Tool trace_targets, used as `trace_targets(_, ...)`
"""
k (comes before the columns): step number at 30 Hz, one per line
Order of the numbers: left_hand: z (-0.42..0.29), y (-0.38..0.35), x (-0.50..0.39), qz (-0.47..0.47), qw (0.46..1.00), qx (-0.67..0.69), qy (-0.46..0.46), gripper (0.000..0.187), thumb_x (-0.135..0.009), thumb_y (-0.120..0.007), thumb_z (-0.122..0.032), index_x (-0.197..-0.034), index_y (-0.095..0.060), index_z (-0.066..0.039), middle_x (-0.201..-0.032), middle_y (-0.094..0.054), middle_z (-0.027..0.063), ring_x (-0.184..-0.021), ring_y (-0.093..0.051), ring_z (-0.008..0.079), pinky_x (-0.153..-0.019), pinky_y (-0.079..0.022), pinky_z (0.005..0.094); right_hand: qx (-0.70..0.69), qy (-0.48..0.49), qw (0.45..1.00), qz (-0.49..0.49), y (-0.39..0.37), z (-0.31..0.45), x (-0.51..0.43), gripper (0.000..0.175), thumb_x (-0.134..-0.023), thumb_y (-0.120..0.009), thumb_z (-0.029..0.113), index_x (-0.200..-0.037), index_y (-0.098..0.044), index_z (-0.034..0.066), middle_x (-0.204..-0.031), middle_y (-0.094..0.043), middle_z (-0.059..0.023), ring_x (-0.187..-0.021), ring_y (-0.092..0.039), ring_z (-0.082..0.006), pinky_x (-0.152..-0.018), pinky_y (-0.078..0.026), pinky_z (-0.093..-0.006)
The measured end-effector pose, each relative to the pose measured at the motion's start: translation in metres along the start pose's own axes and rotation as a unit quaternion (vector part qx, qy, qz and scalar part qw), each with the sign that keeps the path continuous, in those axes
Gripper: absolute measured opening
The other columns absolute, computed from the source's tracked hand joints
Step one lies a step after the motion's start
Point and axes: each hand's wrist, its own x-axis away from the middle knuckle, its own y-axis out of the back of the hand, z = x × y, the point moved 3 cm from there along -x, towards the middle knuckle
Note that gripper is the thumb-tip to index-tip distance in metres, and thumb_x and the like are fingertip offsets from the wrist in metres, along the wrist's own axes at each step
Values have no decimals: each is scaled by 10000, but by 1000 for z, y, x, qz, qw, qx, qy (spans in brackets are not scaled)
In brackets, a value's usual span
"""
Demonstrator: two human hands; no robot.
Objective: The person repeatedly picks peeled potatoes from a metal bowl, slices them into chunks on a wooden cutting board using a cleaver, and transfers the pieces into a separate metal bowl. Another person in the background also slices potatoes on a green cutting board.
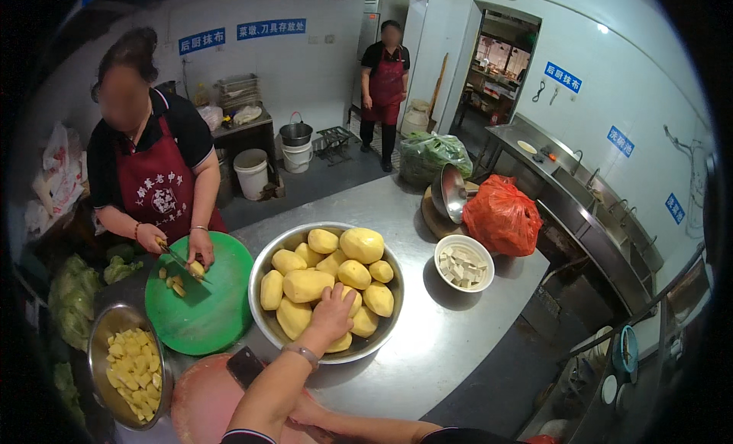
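My left hand reaches into a steel basin piled with peeled potatoes, its fingers curled over one potato. A bracelet circles that wrist. My right hand is low over a round pinkish chopping board, partly covered by my left forearm. The dark blade of a cleaver juts out past the forearm, in line with my right hand; its handle is hidden. Left of the board, an oval steel bowl holds cut potato chunks.
Across the table, a co-worker cuts pieces with a knife on a green board. A white bowl of pale cubes, a red plastic bag and a ladle-like metal pan stand right. Another person stands behind.
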Motion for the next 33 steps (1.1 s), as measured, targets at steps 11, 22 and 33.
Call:
trace_targets(11, 2, -12, -10, -1, 999, -21, 33, 662, -721, -733, -87, -1344, -536, -190, -1358, -449, 182, -1150, -457, 437, -991, -493, 470, 140, 24, 990, 20, -1, -4, 8, 415, -888, -602, 159, -1269, -638, 1, -1356, -602, -243, -1303, -510, -454, -1143, -346, -514)
trace_targets(22, -6, 33, 18, -22, 994, 93, 57, 699, -722, -777, -143, -1364, -504, -125, -1292, -494, 195, -1162, -495, 403, -963, -524, 455, 77, 3, 997, -9, 0, -10, 9, 344, -911, -612, 212, -1185, -670, 13, -1227, -645, -270, -1173, -586, -443, -1021, -456, -479)
trace_targets(33, 38, 60, 175, -114, 472, 850, 204, 611, -966, -585, -317, -1500, -373, -108, -1394, -544, 121, -1168, -616, 290, -718, -606, 436, 162, 77, 982, -61, 18, 34, 2, 576, -921, -656, 184, -1400, -428, -40, -1108, -665, -272, -970, -656, -462, -908, -509, -488)
